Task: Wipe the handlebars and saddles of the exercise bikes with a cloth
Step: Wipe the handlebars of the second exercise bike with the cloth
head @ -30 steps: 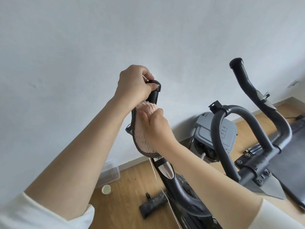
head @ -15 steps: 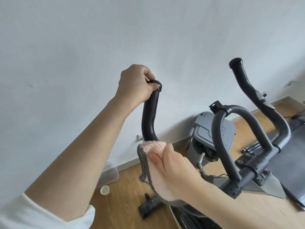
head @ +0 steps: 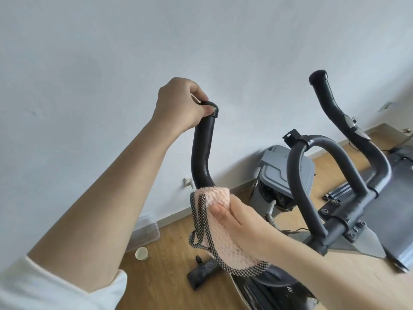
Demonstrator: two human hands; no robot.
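The exercise bike's black left handlebar horn (head: 202,148) rises in the middle of the view. My left hand (head: 181,106) grips its top end cap. Lower down, my right hand (head: 237,222) holds a pink cloth with a black-and-white checked border (head: 218,222) wrapped round the bend of the same horn. The right horn (head: 335,110) and the curved centre loop (head: 299,175) of the handlebar stand untouched to the right. No saddle is in view.
A white wall is close behind the bars. On the wooden floor lie a clear plastic box (head: 145,229), a paper cup (head: 141,253) and a black pedal (head: 202,272). A grey lidded bin (head: 281,173) stands by the wall, with a dark treadmill deck (head: 393,211) at right.
My right hand has slid the cloth down the left horn from just under the end cap to the lower bend. My left hand has kept its grip on the top.
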